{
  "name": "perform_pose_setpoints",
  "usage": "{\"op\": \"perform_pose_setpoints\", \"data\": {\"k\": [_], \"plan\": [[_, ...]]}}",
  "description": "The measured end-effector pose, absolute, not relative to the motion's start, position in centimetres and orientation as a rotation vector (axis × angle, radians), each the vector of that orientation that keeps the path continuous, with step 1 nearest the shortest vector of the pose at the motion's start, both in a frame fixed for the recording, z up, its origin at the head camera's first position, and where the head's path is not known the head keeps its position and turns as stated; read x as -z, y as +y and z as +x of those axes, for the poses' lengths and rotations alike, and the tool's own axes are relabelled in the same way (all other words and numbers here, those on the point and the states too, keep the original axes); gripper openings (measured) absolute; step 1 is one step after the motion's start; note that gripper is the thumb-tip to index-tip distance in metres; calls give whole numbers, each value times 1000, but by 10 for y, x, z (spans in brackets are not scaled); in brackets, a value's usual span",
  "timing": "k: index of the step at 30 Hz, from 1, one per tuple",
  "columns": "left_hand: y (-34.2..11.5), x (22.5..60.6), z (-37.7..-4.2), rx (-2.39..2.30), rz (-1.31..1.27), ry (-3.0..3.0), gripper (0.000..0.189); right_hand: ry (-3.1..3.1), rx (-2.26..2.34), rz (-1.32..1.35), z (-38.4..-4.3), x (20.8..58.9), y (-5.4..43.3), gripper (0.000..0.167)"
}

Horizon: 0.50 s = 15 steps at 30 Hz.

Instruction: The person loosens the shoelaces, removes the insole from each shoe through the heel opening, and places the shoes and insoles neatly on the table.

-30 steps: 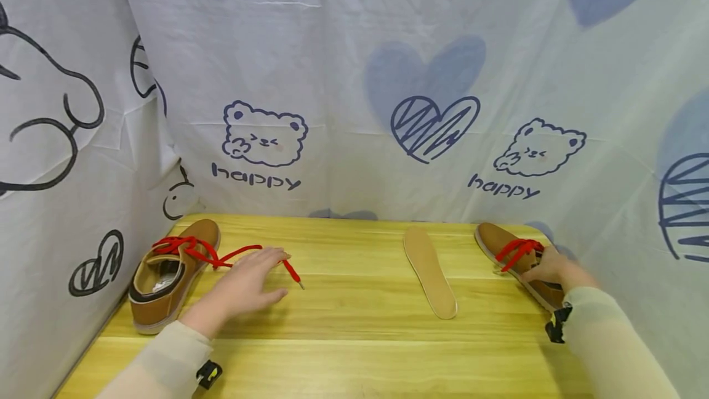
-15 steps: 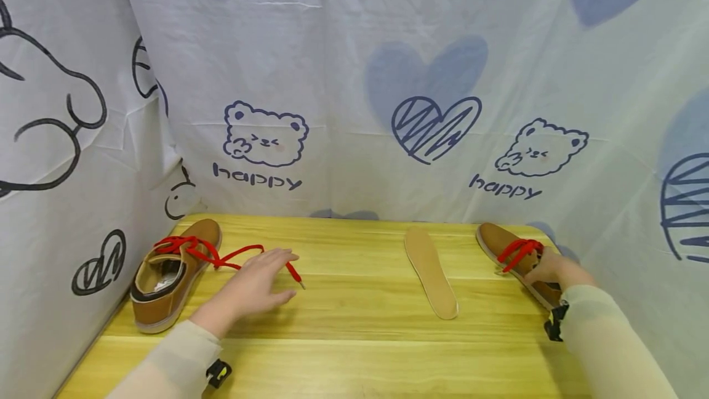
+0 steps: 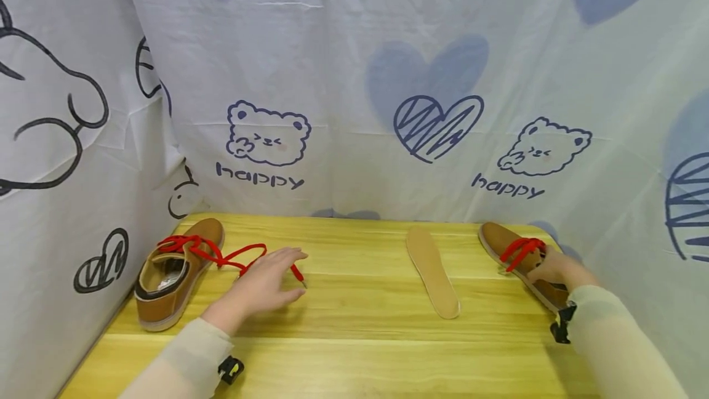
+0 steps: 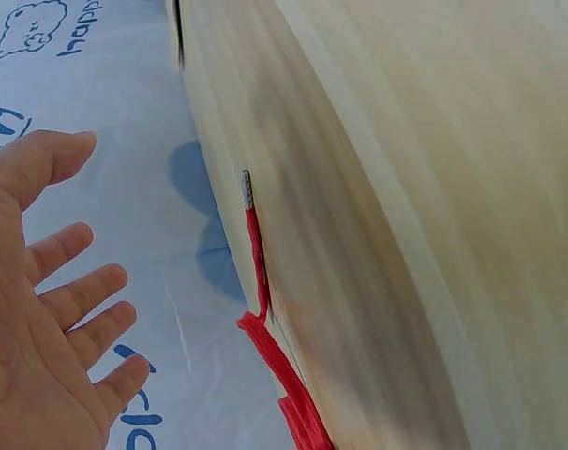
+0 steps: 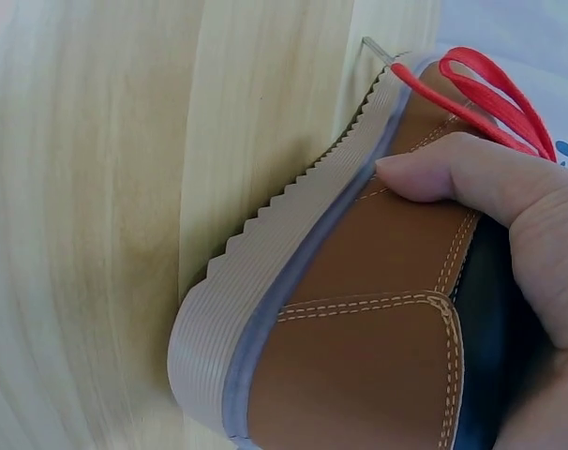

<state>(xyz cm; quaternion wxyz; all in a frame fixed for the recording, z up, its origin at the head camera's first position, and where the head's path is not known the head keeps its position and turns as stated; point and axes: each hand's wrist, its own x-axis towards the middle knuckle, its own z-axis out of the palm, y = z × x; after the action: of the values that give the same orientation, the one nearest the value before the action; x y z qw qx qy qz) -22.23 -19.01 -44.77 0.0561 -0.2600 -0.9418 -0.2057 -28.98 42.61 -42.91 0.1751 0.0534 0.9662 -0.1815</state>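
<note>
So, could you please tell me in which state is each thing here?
Left shoe: upright, unheld.
Left lace: one end trailing loose.
Right shoe: upright, held.
Right lace: looped; whether tied, cannot tell.
Insole: lying flat, outside the shoes.
Left grip: holding nothing.
Right grip: holding the right shoe.
Cloth: hanging, creased.

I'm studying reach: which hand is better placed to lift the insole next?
Probably the left hand: it's empty, whereas the right hand has a shoe in its grip. The insole lies between the hands.
</note>
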Motion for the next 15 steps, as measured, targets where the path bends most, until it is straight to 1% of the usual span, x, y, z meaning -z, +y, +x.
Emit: {"op": "perform_pose_setpoints", "data": {"k": [15], "plan": [[-177,441,-228,665,-748,-2905,67,2739,463,159,-283,425,427,102]]}}
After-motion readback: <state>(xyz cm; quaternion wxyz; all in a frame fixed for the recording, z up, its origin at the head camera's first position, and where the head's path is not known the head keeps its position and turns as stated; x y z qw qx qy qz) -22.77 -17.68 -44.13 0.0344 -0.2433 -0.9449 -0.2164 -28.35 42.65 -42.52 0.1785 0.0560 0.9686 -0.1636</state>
